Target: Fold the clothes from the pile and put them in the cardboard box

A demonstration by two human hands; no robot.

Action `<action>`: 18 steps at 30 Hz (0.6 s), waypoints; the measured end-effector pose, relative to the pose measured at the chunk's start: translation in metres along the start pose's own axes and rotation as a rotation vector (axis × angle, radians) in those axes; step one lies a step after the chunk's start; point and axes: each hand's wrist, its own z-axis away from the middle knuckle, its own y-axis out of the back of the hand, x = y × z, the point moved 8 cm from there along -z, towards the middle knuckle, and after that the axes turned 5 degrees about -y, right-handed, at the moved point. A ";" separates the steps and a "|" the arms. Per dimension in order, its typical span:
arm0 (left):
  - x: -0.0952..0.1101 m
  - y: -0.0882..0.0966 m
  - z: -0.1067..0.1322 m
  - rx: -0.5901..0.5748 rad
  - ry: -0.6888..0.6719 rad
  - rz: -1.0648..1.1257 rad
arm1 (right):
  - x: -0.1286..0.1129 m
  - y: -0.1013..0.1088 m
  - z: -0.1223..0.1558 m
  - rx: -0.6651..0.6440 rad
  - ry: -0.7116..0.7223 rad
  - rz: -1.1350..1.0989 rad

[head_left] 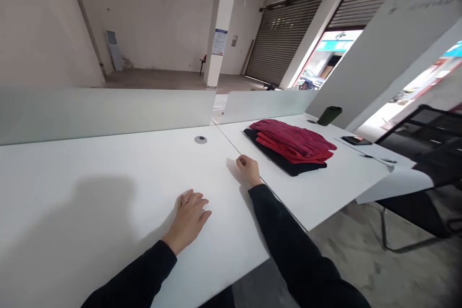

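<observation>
Several fingers of the left hand point(188, 219) lie slightly spread on the smooth white desk point(108, 192) (a thin ring point(184, 201) on one), while the right hand point(249, 171) curls, fingers pressed together, near the soft folded red-over-black cloth stack point(288, 147), centre right.

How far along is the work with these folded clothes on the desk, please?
Done: a red garment lies folded on a folded black garment, forming a neat stack. In hand: nothing; the left hand rests flat on the white desk, and the right hand sits curled and empty beside the stack. Left: the stack lies on the desk, not packed or carried away.
</observation>
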 end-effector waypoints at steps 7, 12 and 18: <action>0.001 -0.007 0.001 0.108 -0.118 -0.102 | 0.069 0.109 -0.071 0.229 -0.085 0.149; 0.002 -0.006 0.002 0.120 -0.132 -0.143 | 0.088 0.143 -0.092 0.272 -0.209 0.181; 0.003 -0.005 0.003 0.158 -0.164 -0.164 | 0.068 0.160 -0.096 0.272 -0.197 0.101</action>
